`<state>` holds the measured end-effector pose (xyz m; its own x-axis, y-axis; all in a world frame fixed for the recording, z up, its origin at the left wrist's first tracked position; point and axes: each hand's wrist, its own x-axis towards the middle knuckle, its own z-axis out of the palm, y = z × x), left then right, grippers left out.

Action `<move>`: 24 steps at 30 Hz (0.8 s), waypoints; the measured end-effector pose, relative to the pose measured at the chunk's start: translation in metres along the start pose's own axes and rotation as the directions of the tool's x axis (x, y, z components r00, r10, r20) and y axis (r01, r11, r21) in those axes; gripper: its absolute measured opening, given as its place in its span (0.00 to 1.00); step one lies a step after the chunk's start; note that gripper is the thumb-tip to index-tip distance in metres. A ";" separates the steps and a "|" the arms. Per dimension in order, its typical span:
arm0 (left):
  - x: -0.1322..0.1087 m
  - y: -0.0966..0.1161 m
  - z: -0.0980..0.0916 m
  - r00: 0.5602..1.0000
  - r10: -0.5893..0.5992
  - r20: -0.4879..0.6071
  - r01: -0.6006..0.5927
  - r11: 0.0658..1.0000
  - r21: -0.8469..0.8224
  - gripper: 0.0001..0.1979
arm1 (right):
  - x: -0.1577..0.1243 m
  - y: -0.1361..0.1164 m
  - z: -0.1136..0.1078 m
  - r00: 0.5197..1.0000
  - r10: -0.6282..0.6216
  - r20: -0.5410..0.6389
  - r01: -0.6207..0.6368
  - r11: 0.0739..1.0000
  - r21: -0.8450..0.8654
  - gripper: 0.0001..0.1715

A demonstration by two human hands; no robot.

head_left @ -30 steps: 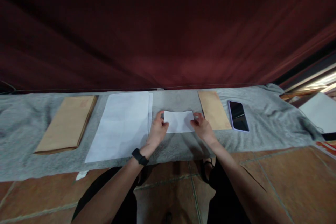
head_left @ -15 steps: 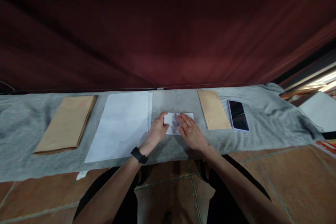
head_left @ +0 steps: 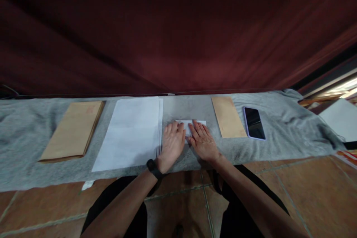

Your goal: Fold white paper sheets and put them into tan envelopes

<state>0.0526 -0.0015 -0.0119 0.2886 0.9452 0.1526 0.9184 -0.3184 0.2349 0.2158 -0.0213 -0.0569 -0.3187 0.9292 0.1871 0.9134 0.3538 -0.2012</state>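
A small folded sheet of white paper (head_left: 187, 129) lies flat on the grey cloth, partly covered by both hands. My left hand (head_left: 173, 139) rests palm down over its left end, fingers stretched out. On its right end lies my right hand (head_left: 205, 143), flat with the fingers pointing away from me. Only the paper's middle and far edge show between the hands. Left of my left hand is a stack of large white sheets (head_left: 131, 130). To the right of my right hand lies a single brown envelope (head_left: 228, 117).
A stack of brown envelopes (head_left: 71, 130) lies at the far left. Right of the single envelope is a phone (head_left: 254, 122) in a light purple case. The grey cloth (head_left: 292, 126) covers the narrow surface, with a dark red curtain (head_left: 178, 44) behind and a tiled floor (head_left: 312, 182) below.
My left hand has gone from holding the paper's left edge between thumb and fingers to lying flat over that end. My right hand stays flat on the paper, shifted slightly.
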 end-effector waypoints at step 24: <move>-0.004 -0.006 0.039 0.993 0.118 0.027 -0.119 0.992 0.035 0.38 | -0.013 0.015 0.010 0.986 0.126 -0.111 -0.128 0.992 -0.016 0.38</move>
<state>0.0561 -0.0007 -0.0510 0.4024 0.9025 0.1534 0.8864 -0.4260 0.1813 0.2310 -0.0273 -0.0720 -0.1709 0.9486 0.2663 0.9507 0.2298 -0.2084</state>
